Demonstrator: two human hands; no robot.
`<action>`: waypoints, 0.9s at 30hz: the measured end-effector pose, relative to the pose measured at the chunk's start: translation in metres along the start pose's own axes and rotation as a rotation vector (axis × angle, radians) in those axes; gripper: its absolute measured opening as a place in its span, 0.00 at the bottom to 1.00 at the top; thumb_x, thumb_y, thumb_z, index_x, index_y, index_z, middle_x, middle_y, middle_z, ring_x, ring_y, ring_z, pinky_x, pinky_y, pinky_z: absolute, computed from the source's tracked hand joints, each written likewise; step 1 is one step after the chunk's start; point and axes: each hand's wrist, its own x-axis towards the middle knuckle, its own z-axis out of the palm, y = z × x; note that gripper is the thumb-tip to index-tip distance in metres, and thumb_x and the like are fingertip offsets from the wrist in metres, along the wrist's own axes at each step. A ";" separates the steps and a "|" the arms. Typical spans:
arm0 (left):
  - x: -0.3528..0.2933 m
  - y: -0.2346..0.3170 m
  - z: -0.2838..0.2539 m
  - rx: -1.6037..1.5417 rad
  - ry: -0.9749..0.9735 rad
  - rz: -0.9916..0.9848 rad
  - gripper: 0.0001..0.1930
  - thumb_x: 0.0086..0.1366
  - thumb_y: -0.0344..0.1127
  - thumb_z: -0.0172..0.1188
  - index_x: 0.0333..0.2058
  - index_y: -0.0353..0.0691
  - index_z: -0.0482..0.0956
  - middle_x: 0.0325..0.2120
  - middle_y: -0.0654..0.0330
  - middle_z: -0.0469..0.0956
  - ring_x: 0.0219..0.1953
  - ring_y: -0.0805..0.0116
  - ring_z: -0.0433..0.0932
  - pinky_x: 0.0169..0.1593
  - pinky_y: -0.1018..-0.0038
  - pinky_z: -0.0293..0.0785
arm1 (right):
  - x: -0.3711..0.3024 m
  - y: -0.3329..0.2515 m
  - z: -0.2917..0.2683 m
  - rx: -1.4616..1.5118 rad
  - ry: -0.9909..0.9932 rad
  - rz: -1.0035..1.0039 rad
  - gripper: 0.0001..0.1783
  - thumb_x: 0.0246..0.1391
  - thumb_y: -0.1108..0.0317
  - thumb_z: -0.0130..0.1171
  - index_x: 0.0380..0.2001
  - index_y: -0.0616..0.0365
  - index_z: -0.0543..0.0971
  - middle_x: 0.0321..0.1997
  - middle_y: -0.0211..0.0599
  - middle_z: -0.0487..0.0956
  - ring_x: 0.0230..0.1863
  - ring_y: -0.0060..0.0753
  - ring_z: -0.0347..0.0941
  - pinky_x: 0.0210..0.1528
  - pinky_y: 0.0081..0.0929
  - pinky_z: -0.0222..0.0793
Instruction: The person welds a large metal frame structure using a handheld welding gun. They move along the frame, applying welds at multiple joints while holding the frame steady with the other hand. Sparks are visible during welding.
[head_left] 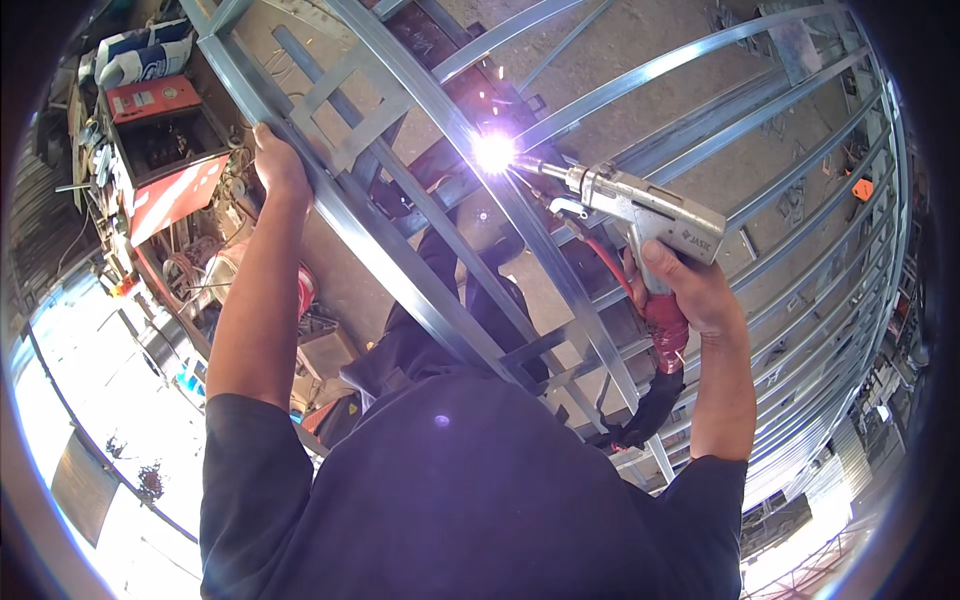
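Observation:
My right hand [698, 290] grips the handle of a silver welding gun [655, 212], its thumb lying along the near side. The nozzle points left and meets a bright white-violet glare on a steel tube [535, 225]. The glare hides the spot where nozzle and metal come together, and small sparks show above it. My left hand [280, 172] is closed over the long outer tube [360, 255] of the same metal frame. A red hose [606, 262] and a thick black cable [655, 408] run from the gun.
Curved bars [690, 150] of the frame fan out across the right. At the left stands a red open-topped metal box [175, 165], with white-and-blue sacks [145, 58] behind it. Clutter and cables lie beside it. An orange object [862, 187] is at far right.

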 end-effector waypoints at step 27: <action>0.002 -0.001 -0.001 0.021 0.024 -0.004 0.29 0.78 0.57 0.40 0.46 0.36 0.79 0.28 0.54 0.81 0.27 0.57 0.83 0.32 0.61 0.81 | -0.013 0.006 -0.004 0.019 0.013 0.030 0.29 0.62 0.54 0.70 0.56 0.63 0.77 0.36 0.38 0.82 0.27 0.25 0.80 0.29 0.24 0.79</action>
